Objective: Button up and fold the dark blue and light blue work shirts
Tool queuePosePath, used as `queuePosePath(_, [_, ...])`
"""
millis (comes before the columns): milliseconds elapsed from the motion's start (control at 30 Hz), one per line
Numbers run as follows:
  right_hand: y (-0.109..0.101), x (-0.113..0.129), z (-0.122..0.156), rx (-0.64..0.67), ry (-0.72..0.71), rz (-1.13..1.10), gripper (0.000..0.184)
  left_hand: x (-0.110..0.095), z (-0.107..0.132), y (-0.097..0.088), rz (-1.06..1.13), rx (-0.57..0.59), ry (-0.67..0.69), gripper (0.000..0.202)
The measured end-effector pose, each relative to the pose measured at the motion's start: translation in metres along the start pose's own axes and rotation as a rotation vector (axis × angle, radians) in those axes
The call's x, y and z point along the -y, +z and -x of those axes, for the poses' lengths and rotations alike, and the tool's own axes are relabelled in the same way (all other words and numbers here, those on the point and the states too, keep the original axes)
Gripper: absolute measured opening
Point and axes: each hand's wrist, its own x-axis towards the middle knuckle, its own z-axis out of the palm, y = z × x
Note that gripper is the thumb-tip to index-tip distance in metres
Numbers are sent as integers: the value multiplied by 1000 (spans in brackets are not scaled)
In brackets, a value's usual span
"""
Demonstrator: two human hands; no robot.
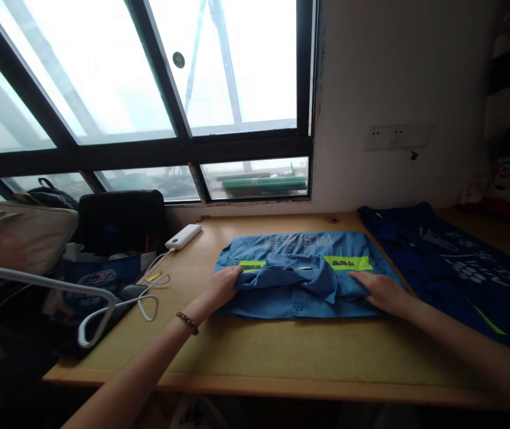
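Note:
A light blue work shirt [273,307] lies partly folded on the wooden table. It has bright yellow-green patches, a collar gathered near the middle and grey lettering along its far part. At the shirt's left side, my left hand [226,285] is closed on the gathered cloth, a beaded bracelet on the wrist. My right hand [382,292] pinches the cloth at the right side. The fingertips of both hands are partly hidden by folds.
The table [183,351] stands below a window. A dark blue garment [456,268] with white print lies at right. A white power bank [183,236] with a cable [150,298] sits at left, beside bags [98,280] and a curved white tube [49,280].

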Motion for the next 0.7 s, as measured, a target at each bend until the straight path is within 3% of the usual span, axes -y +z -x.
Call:
queuePosePath(133, [-6, -1, 12, 25, -10, -76, 52, 10, 19, 0, -163, -26, 114, 26])
queuePosePath(267, [-10, 1, 24, 117, -60, -142, 47, 23, 39, 7, -100, 73, 218, 20])
queuePosePath(433, [-9, 3, 27, 155, -36, -160, 45, 38, 53, 14, -40, 48, 306, 13])
queuePosePath(567, [-7, 5, 27, 185, 16, -175, 50, 28, 59, 13, -170, -8, 308, 9])
queuePosePath(700, [-14, 2, 26, 244, 22, -169, 58, 11, 65, 10, -308, -131, 299, 18])
